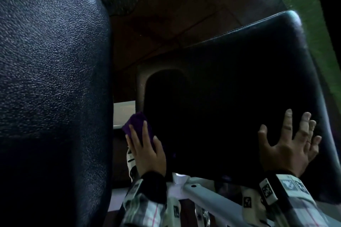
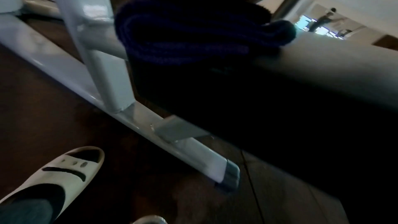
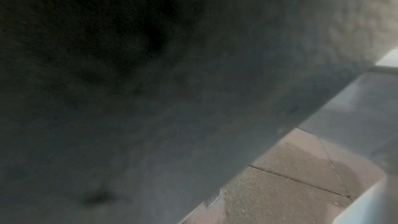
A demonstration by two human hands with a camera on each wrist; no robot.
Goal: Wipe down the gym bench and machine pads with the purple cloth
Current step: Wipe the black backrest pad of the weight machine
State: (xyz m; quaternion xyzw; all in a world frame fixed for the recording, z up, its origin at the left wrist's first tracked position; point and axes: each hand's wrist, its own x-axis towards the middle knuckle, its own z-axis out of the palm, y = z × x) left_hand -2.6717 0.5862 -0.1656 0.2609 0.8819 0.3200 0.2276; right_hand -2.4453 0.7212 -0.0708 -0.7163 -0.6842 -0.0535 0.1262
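In the head view a black seat pad [image 1: 230,97] tilts up in front of me. My left hand [image 1: 145,143] lies with straight fingers on the folded purple cloth [image 1: 137,123] and presses it against the pad's left edge. From the left wrist the cloth [image 2: 193,40] shows bunched on the edge of the dark pad [image 2: 280,108]; the fingers themselves are hidden there. My right hand [image 1: 289,140] rests flat on the pad's right side, fingers spread, holding nothing. The right wrist view is filled by the blurred dark pad surface [image 3: 150,91].
A large black textured back pad [image 1: 51,61] fills the left of the head view, close to my face. White metal frame tubes [image 2: 103,74] run under the seat over a dark brown floor [image 3: 290,176]. My foot in a white slipper [image 2: 64,173] stands beside the frame.
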